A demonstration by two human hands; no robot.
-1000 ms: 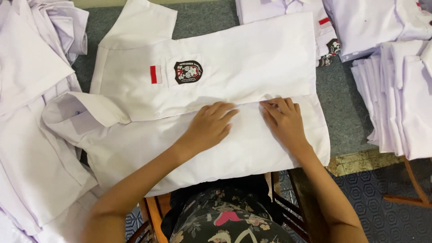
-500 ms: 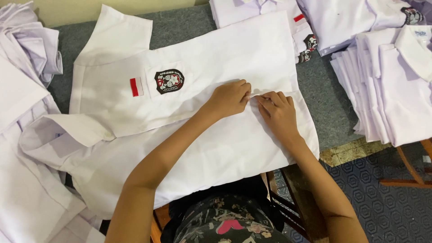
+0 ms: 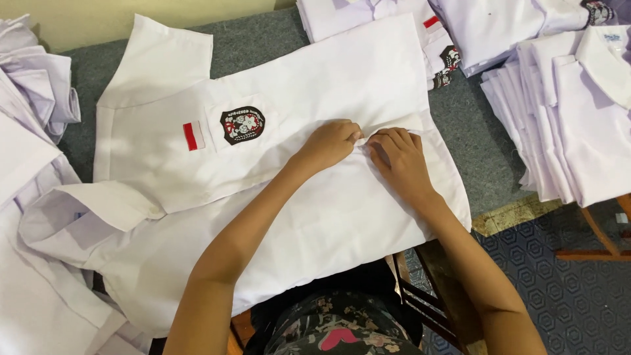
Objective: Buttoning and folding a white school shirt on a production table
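Head camera looked down as the left hand [image 3: 332, 141] and the right hand [image 3: 399, 158] met fingertip to fingertip at the front edge of a white shirt [image 3: 315, 197], both sets of fingers curled and pinching the cloth, apparently at its buttoned opening; the shirt lay spread flat, front up, across a grey-covered table [image 3: 480, 151], which kept the cloth smooth under the hands; a dark round badge [image 3: 242, 125] sat on its chest pocket, a small red-and-white patch [image 3: 193, 135] just beside it; one short sleeve [image 3: 85, 217] lay folded out at the left; a stack of folded white shirts [image 3: 572, 112] rose at the right, loose white shirts [image 3: 33, 131] heaped at the left; no containers showed.
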